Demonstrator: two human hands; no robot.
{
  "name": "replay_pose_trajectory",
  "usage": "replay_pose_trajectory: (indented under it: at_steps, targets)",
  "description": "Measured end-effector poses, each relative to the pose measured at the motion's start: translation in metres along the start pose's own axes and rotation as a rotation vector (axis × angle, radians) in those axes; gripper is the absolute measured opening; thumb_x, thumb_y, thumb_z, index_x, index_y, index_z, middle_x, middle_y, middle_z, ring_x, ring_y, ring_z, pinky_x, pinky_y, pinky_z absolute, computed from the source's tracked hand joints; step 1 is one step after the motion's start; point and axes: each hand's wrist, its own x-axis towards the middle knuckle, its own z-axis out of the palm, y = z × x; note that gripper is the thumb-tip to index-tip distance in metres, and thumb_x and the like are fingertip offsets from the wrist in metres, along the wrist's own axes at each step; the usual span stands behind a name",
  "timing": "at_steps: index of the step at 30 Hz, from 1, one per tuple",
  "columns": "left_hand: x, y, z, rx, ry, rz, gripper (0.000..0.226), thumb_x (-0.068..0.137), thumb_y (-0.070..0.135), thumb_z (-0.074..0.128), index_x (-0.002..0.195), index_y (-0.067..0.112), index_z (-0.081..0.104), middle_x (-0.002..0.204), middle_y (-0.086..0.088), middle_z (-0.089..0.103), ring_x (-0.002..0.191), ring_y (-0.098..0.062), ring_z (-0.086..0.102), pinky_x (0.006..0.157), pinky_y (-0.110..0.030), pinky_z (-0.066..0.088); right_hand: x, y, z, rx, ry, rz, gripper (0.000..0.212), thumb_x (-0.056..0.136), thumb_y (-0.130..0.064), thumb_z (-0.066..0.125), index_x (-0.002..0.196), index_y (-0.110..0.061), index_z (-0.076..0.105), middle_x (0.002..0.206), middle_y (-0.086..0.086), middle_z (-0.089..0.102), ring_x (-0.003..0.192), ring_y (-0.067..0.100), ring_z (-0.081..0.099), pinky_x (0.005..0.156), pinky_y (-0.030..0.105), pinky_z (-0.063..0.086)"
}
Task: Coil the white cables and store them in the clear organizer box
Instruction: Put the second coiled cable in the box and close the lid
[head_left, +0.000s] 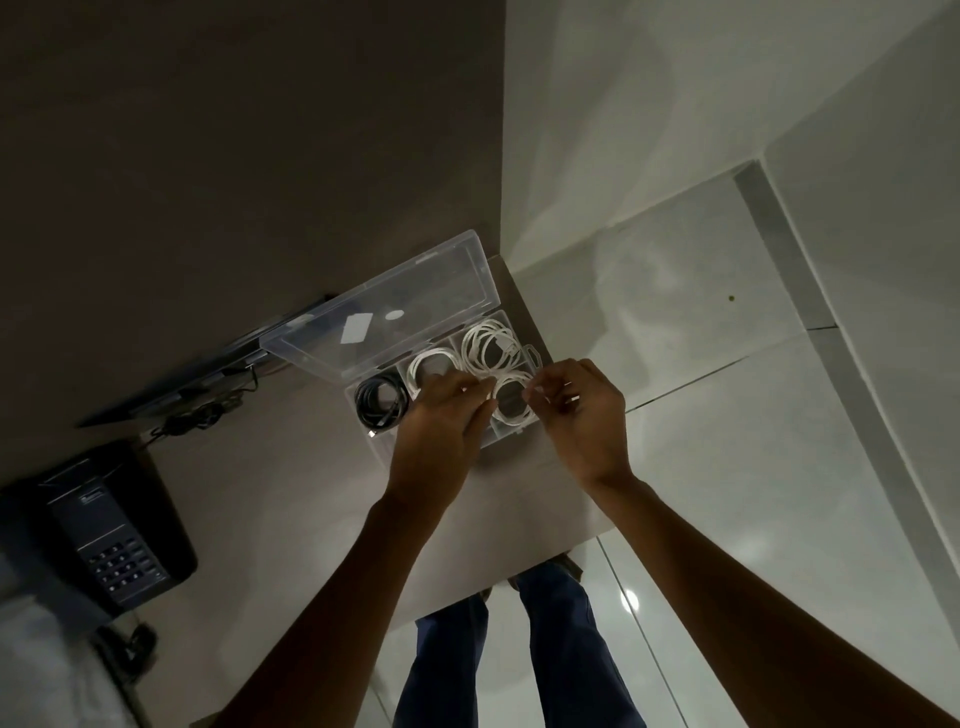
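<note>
The clear organizer box (363, 387) sits on the table with its lid (384, 317) swung open toward the wall. Its far right compartment holds a coiled white cable (488, 345). Another white coil (426, 366) lies in the middle compartment, and a black coiled cable (379, 402) fills the left one. Over the near right compartment a third white coil (511, 397) is held from both sides. My left hand (441, 426) pinches its left edge. My right hand (582, 410) pinches its right edge.
A black desk phone (114, 540) stands at the left of the table. A dark laptop or monitor (197, 374) with black wires (197, 415) lies by the wall behind the box. The table's right edge (582, 467) drops to a glossy tiled floor (727, 415).
</note>
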Motion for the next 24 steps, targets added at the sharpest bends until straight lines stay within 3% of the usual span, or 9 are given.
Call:
replay_pose_trajectory:
  at_steps: [4,9,12,15,17,24]
  targets:
    - [0.004,0.007,0.006,0.008,0.053,-0.098,0.032,0.099,0.017,0.071,0.130,0.007,0.072,0.112,-0.014,0.073,0.101,-0.025,0.070,0.084,-0.036,0.063,0.001,0.002,-0.003,-0.011,0.008,-0.019,0.020,0.091,-0.025,0.085,0.105,-0.016,0.073,0.095,0.005,0.073,0.080,0.020,0.072,0.071,0.038,0.067]
    - [0.006,0.011,0.009,0.057,0.086,-0.112,0.021,0.096,0.015,0.073,0.110,0.001,0.079,0.104,-0.017,0.072,0.099,-0.032,0.069,0.081,-0.042,0.063,0.000,0.002,-0.004,-0.046,0.009,-0.028,0.017,0.090,-0.019,0.085,0.104,-0.014,0.077,0.099,0.007,0.074,0.083,0.023,0.073,0.076,0.040,0.068]
    - [0.008,0.014,0.009,0.041,0.076,-0.124,0.019,0.093,0.013,0.076,0.106,-0.001,0.079,0.101,-0.020,0.072,0.097,-0.035,0.070,0.082,-0.041,0.062,0.000,0.001,-0.005,-0.073,0.010,-0.061,0.018,0.089,-0.016,0.086,0.104,-0.012,0.079,0.100,0.008,0.074,0.082,0.020,0.072,0.077,0.030,0.067]
    - [0.013,0.015,0.007,0.082,0.066,-0.105,0.014,0.093,0.010,0.076,0.101,-0.001,0.080,0.102,-0.019,0.072,0.098,-0.035,0.069,0.081,-0.042,0.062,0.000,0.000,-0.008,-0.078,-0.004,-0.076,0.017,0.088,-0.014,0.087,0.103,-0.011,0.080,0.099,0.007,0.074,0.080,0.016,0.071,0.076,0.011,0.060]
    - [0.016,0.017,0.007,0.072,0.046,-0.113,0.015,0.097,0.010,0.073,0.104,-0.001,0.078,0.106,-0.018,0.071,0.101,-0.033,0.068,0.084,-0.041,0.061,0.000,0.000,-0.010,-0.100,-0.012,-0.100,0.017,0.088,-0.015,0.087,0.102,-0.010,0.080,0.097,0.007,0.075,0.079,0.016,0.071,0.075,0.007,0.056]
    - [0.015,0.026,0.014,-0.078,0.049,-0.267,0.017,0.102,0.011,0.066,0.108,-0.001,0.076,0.107,-0.017,0.072,0.092,-0.025,0.071,0.085,-0.027,0.057,0.003,0.001,-0.010,-0.151,-0.016,-0.173,0.019,0.088,-0.016,0.086,0.103,-0.006,0.080,0.099,0.011,0.077,0.083,0.025,0.076,0.081,0.040,0.068]
